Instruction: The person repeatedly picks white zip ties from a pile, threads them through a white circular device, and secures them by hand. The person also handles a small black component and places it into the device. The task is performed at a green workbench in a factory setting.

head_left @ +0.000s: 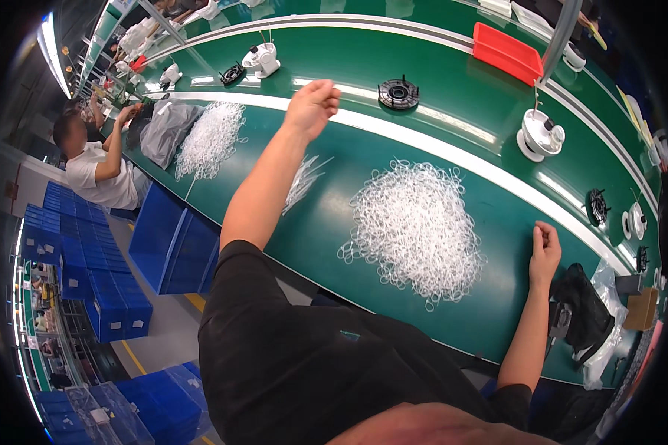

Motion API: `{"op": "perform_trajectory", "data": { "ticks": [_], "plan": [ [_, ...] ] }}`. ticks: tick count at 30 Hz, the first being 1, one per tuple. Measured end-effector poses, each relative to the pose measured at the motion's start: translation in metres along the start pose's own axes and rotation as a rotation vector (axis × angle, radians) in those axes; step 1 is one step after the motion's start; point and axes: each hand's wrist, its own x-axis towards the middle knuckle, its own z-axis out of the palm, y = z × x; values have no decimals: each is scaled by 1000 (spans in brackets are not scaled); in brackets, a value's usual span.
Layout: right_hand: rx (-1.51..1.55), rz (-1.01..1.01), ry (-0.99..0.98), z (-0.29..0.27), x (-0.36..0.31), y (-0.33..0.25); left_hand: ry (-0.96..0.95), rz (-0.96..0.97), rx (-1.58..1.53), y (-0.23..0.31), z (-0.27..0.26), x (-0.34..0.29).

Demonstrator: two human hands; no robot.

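My left hand (313,109) is raised at the inner edge of the conveyor, its fingers curled closed; anything inside them is hidden. To its right, a round black spoked part (398,94) lies on the green belt. My right hand (545,254) hovers over the right side of the bench, fingers loosely bent and apart from the thumb, nothing visible in them. Between my arms lies a big heap of white looped plastic ties (417,230). A few straight white strips (301,185) lie beside my left forearm. Beyond my right hand stands a white housing (540,135) with a thin upright stem.
Another white housing (261,59) rides the belt at far left. A red tray (506,53) sits across the belt by a metal post. A second tie heap (214,139) and grey bag (168,132) lie left, near a seated person (100,163). Black bag (583,304) at right; blue bins (172,241) left.
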Motion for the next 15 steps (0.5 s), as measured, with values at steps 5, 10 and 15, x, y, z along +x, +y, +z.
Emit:
{"op": "perform_trajectory", "data": {
  "ticks": [5,10,15],
  "plan": [
    [-33,8,16,3,0,-3,309,214,-6,14,-98,51],
    [-42,17,24,6,-1,-2,725,205,23,45,-187,105],
    [-91,18,14,10,0,-7,984,219,134,66,-217,148]
  ]
}}
